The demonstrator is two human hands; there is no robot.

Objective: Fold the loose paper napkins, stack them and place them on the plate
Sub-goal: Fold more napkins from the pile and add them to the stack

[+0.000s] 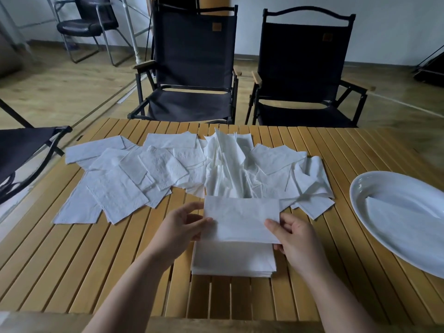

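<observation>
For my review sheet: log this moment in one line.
step: folding | left hand: pinches folded white paper napkin | right hand: pinches it too | beneath: white folded-napkin stack | white oval plate: bears plated napkin

White napkins (168, 169); white plate (374, 188); yellow-brown slatted table (84, 260); black chairs (192, 56).

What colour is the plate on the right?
White; the plate shows in the head view, at the table's right edge.

plate (396, 183) cut by right edge, stack (233, 258) partly under held napkin (240, 217)
</observation>
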